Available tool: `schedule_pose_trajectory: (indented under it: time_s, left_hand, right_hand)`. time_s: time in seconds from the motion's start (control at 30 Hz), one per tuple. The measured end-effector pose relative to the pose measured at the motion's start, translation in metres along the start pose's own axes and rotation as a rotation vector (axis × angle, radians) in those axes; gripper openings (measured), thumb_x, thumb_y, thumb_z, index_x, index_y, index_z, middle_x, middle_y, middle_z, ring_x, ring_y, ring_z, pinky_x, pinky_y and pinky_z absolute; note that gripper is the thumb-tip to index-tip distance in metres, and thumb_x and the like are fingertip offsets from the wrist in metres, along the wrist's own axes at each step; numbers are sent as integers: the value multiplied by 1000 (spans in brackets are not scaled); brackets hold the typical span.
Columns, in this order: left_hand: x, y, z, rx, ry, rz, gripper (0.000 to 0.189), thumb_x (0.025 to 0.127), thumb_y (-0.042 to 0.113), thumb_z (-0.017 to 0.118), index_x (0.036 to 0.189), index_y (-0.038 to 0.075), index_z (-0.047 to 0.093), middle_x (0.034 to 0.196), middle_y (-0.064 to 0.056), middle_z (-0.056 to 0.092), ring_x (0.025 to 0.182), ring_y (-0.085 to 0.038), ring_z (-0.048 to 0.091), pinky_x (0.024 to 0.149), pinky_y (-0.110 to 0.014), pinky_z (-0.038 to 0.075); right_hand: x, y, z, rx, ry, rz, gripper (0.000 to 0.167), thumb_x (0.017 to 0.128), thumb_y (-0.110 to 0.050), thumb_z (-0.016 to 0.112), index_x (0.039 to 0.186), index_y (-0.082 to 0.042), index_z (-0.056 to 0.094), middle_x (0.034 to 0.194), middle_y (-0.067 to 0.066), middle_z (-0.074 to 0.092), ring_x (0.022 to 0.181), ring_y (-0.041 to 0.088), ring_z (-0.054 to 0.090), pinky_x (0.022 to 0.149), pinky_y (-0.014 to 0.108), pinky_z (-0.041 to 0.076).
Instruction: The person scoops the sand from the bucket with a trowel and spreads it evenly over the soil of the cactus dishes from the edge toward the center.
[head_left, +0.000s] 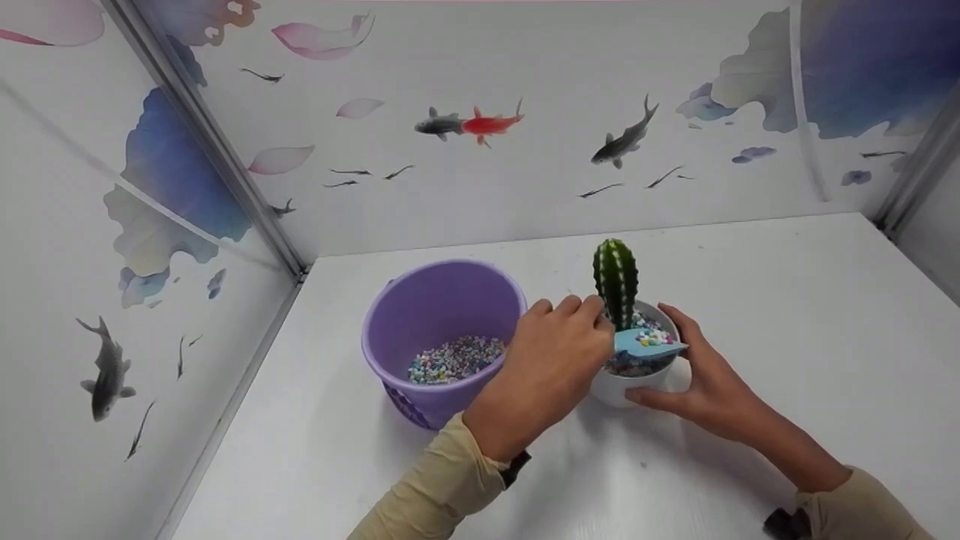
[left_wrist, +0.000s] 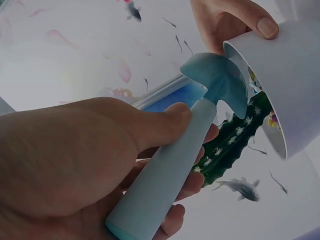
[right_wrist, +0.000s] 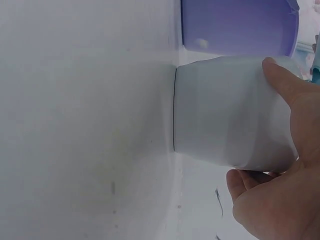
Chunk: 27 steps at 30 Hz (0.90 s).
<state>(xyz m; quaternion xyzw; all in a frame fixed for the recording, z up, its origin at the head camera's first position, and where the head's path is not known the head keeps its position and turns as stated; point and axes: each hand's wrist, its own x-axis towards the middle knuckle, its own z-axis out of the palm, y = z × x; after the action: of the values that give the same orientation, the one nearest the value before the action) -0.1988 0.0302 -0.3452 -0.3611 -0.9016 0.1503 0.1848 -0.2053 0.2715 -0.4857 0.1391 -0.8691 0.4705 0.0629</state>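
My left hand (head_left: 559, 352) grips the handle of a small light-blue trowel (left_wrist: 160, 172). The trowel's blade (head_left: 634, 343) lies over the mouth of a white pot (head_left: 619, 390) and carries a little heap of coloured pebbles (head_left: 654, 337). A green ribbed cactus (head_left: 616, 281) stands upright in the pot, with more coloured pebbles around its base. My right hand (head_left: 712, 382) holds the pot from its right side, thumb at the front and fingers behind the rim. In the right wrist view the pot (right_wrist: 225, 115) stands on the white table.
A purple bucket (head_left: 442, 300) stands left of the pot, its bottom covered with small coloured pebbles (head_left: 457, 360). White panels (head_left: 510, 195) painted with fish and petals rise at the back and left of the white table (head_left: 787, 300).
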Motion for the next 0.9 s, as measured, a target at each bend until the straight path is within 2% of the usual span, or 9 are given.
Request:
schedule_pose_trajectory:
  time_s: [0.07,0.2,0.3,0.43,0.57,0.63,0.7,0.8,0.9]
  left_hand:
    - [0,1,1,-6,-10,0,24,105,24,74,128,23,79,127,4,70,110,-12,70,86,-32,59]
    - [0,1,6,-44,-34,-5,30,109,36,67,133,21,76,133,2,69,113,-12,70,89,-31,60]
    - [1,2,11,-75,-53,-13,37,111,44,61,136,19,74,134,2,68,115,-12,70,89,-31,61]
    - [2,2,15,-97,-70,-24,40,113,45,56,138,17,72,132,1,68,112,-12,70,87,-31,61]
    - [2,3,18,-125,-63,-41,43,113,46,54,136,15,71,127,-1,69,104,-13,71,82,-30,62]
    - [1,4,18,-144,-63,-51,42,113,46,53,135,14,71,126,-1,69,102,-13,72,80,-30,62]
    - [2,4,17,-169,-80,-64,43,114,45,52,135,13,70,126,-2,69,102,-13,72,80,-30,63]
    - [2,5,15,-209,-120,-81,43,115,44,49,137,13,69,128,-3,69,104,-13,72,82,-30,64]
    - [2,4,14,-255,-162,-94,44,116,43,47,141,12,66,130,-4,69,107,-14,72,84,-30,64]
  right_hand:
    - [0,1,0,-4,4,-3,123,82,-43,96,174,-24,16,167,7,45,145,10,46,109,9,36]
    - [1,2,0,0,6,-11,122,82,-41,97,173,-25,17,165,7,47,141,1,47,108,7,35]
    - [2,2,0,-5,7,-9,123,81,-42,97,173,-25,17,166,8,47,143,7,48,108,6,35]
    - [2,3,0,-15,13,-8,123,81,-43,97,173,-21,18,168,10,45,147,24,49,108,6,35]
    - [2,4,0,-9,17,-19,122,81,-41,97,172,-18,20,173,12,38,150,27,46,109,9,37]
    - [3,4,0,-6,17,-21,122,82,-40,97,172,-17,19,175,13,34,153,29,44,115,22,42]
    - [4,5,0,-5,17,-21,122,82,-40,97,172,-18,19,176,14,32,154,31,42,118,40,45]
    - [4,6,1,3,21,-31,121,81,-39,98,172,-19,20,175,12,34,157,34,39,116,64,44]
    - [3,8,2,7,23,-42,121,81,-39,98,171,-17,21,172,12,39,158,38,37,115,72,43]
